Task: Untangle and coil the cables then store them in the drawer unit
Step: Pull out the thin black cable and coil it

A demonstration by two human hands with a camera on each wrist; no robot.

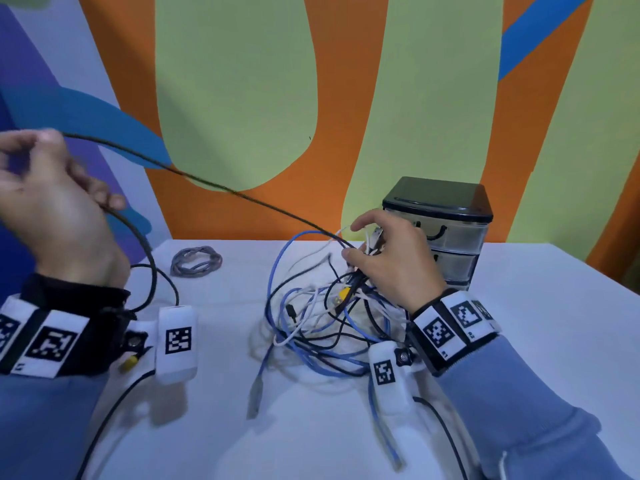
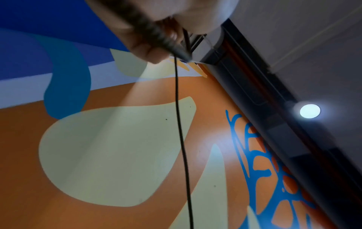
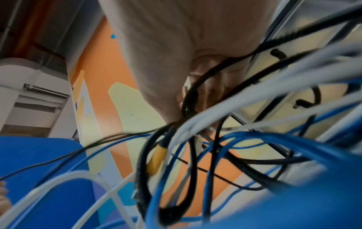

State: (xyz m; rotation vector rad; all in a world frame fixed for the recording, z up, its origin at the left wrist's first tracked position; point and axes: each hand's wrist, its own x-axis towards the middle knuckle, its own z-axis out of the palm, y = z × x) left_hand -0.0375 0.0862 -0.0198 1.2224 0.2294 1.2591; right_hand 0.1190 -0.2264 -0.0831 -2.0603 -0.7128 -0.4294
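Observation:
A tangle of blue, white and black cables (image 1: 322, 320) lies mid-table. My right hand (image 1: 384, 251) grips a bunch of its strands and lifts them a little, just in front of the drawer unit (image 1: 446, 233), whose drawers look closed. A dark braided cable (image 1: 214, 183) runs taut from that bunch up to my left hand (image 1: 52, 188), raised at the far left. The left hand's fingers curl round this cable (image 2: 156, 35), and its tail hangs down past the wrist. From the right wrist, blurred cables (image 3: 215, 139) fill the view under the palm.
A grey coiled cable (image 1: 196, 259) lies on the white table (image 1: 519, 323) at the back left. A loose blue cable end (image 1: 256, 393) trails toward the front edge. A painted wall stands right behind the table.

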